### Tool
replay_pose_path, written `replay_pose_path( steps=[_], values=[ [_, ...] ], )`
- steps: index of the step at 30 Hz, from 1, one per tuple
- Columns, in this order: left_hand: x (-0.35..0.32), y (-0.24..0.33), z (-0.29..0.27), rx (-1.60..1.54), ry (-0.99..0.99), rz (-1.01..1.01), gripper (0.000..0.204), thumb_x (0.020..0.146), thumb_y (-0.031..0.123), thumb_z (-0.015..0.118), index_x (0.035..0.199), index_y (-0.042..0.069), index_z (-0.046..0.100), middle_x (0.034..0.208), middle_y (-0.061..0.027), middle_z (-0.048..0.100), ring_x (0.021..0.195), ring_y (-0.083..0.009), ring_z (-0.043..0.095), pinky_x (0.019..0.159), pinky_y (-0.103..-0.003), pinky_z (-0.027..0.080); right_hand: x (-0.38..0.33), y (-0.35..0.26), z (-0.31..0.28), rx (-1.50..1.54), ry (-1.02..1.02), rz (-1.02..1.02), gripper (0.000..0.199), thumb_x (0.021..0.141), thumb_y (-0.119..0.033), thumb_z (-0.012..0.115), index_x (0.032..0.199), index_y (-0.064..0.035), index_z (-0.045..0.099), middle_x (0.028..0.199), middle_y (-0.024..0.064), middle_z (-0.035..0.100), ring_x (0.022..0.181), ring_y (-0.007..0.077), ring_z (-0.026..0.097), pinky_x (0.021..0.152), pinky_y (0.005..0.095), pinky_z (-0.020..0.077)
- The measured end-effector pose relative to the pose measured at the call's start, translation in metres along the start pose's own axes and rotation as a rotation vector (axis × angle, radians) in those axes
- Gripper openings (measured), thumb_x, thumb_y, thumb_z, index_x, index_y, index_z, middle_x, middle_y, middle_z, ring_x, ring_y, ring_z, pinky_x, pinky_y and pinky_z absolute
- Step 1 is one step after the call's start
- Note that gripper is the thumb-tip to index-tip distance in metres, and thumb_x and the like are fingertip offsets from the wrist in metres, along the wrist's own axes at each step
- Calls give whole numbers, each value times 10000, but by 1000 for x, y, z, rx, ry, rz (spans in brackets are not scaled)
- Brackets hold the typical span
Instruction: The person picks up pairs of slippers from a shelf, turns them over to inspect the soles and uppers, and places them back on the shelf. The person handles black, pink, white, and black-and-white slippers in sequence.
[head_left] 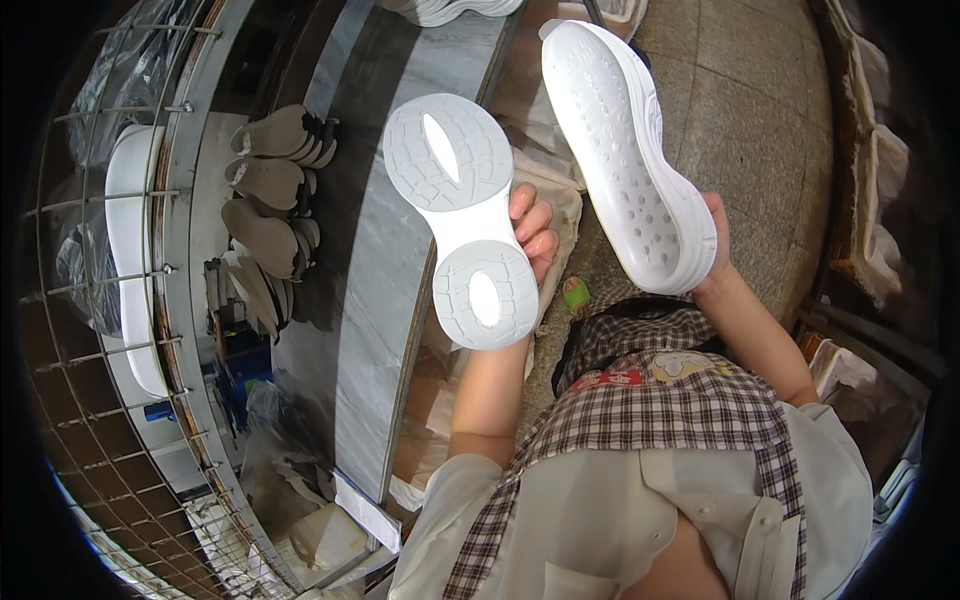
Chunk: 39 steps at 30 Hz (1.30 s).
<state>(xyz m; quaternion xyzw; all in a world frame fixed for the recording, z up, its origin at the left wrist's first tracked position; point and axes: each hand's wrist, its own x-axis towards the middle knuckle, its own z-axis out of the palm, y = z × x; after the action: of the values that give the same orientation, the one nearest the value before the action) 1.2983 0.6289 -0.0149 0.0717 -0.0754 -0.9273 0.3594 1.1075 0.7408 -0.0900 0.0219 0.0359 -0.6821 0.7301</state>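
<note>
My left hand (535, 230) is closed round the waist of a white shoe sole (462, 220), its fingers curling over the right edge. That sole shows its underside, with grey tread pads at the forefoot and heel, each with a white oval in the middle. My right hand (714, 245) grips a second white shoe sole (620, 150) by the heel, at its right side. This one shows its inner face, dotted with small round hollows, the toe tilted up to the left. The two soles are apart. Most of my right fingers are hidden behind the sole.
A grey marble-patterned bench (365, 240) runs along the left. Stacked shoe uppers (268, 190) lie beyond it, near a wire mesh guard (105, 280) with a long white piece (130, 260) behind it. Cloth-lined crates (880, 200) stand at the right, beside the stone-tiled floor (760, 130).
</note>
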Motion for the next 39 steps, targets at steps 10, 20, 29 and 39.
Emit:
replay_pose_path(
  steps=[10, 20, 29, 39],
  values=[
    [-2, -13, -7, 462, 171, 93, 448, 926, 299, 491, 1261, 6, 439, 1265, -115, 482, 1179, -198, 461, 973, -355, 426, 13, 4, 8, -505, 48, -71, 789, 699, -352, 535, 1377, -2, 332, 1349, 214, 419, 1191, 308, 488, 995, 414, 415],
    [35, 11, -8, 494, 470, 41, 424, 909, 278, 420, 1187, -30, 509, 1082, -170, 612, 958, -289, 617, 889, -411, 492, 54, 11, 20, -293, 196, 202, 640, 916, -503, 393, 1312, -2, 430, 1286, 164, 505, 1136, 265, 538, 996, 390, 409],
    [170, 143, 10, 545, 457, -17, 554, 845, 455, 383, 1289, 135, 466, 1303, -103, 493, 1209, -346, 439, 1000, -588, 284, 59, -21, 13, -829, 312, -194, 454, 949, -427, 364, 1283, -133, 452, 1300, 5, 460, 1140, 162, 463, 869, 332, 381],
    [273, 201, -32, 590, 755, 38, 806, 773, 606, 519, 1404, 166, 277, 1472, -140, 187, 1335, -356, 214, 1025, -619, 194, 11, 17, -48, -738, 557, -7, 319, 937, -366, 451, 1102, -109, 542, 1159, 19, 538, 1005, 132, 525, 797, 301, 407]
  ],
)
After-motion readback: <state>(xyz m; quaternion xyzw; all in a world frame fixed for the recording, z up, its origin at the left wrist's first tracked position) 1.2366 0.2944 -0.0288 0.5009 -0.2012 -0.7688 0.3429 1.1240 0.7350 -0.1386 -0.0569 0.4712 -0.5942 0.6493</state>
